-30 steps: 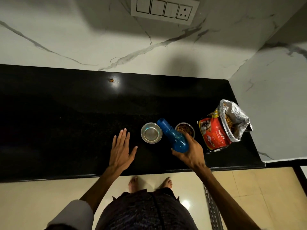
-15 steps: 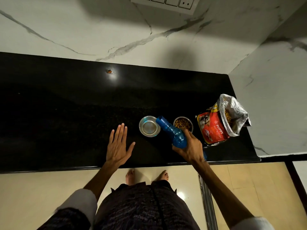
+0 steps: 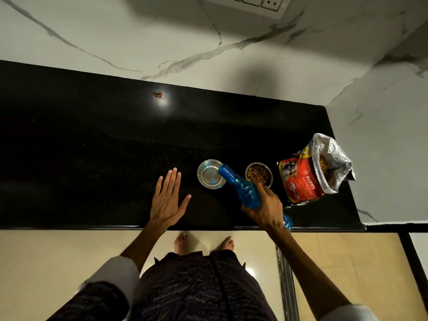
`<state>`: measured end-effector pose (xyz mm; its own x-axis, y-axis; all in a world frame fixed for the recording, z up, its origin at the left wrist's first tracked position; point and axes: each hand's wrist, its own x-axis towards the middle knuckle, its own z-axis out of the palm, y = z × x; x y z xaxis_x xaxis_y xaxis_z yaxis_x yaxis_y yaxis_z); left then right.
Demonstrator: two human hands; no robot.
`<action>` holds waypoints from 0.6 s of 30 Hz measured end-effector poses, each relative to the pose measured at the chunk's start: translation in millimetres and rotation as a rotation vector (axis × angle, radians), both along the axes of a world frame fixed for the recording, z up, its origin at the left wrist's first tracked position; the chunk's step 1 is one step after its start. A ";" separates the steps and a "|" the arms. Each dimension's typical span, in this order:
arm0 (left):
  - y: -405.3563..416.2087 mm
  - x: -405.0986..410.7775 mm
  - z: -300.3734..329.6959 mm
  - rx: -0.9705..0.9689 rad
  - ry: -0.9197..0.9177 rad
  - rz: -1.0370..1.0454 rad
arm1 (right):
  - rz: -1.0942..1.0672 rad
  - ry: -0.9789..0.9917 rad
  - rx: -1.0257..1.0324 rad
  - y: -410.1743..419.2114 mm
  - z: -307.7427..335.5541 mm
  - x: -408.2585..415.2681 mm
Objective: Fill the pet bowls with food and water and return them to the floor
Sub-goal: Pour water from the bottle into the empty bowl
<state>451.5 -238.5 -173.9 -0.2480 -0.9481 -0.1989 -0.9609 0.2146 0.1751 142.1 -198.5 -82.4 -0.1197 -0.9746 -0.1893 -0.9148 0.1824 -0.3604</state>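
1. A blue bottle (image 3: 240, 189) is clamped in the right hand (image 3: 266, 205) and tilted, with its mouth over the near rim of the water bowl (image 3: 209, 176).
2. The left hand (image 3: 168, 199) is laid flat on the counter (image 3: 92, 158), fingers spread and closed on nothing, just beside the water bowl but not touching it.
3. The food bowl (image 3: 259, 174) is seen already filled with kibble; it stands just to the right of the water bowl, behind the bottle.
4. An open food bag (image 3: 312, 172) stands upright near the right end of the counter, close to the food bowl.
5. The step in hand is judged to be the filling of the water bowl. Neither bowl has yet been returned to the floor (image 3: 69, 251).
6. Spillage is possible: the mouth sits at the rim rather than over the middle, so water may run onto the counter.
7. The water bowl is unsteadied; if it is struck by the bottle neck, it may slide or tip.
8. Overfilling is to be avoided, since a brimming bowl is likely to slop when carried down.
9. The kibble may be wetted if the bottle is swung to the right.
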 end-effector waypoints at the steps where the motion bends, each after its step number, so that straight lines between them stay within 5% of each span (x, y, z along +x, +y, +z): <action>1: 0.1 -0.1 0.0 0.000 -0.003 -0.001 | 0.002 0.010 0.001 0.1 -0.1 0.2; 18: 1.0 0.2 -0.4 -0.008 -0.013 0.003 | 0.013 0.062 0.034 -1.2 2.6 -0.5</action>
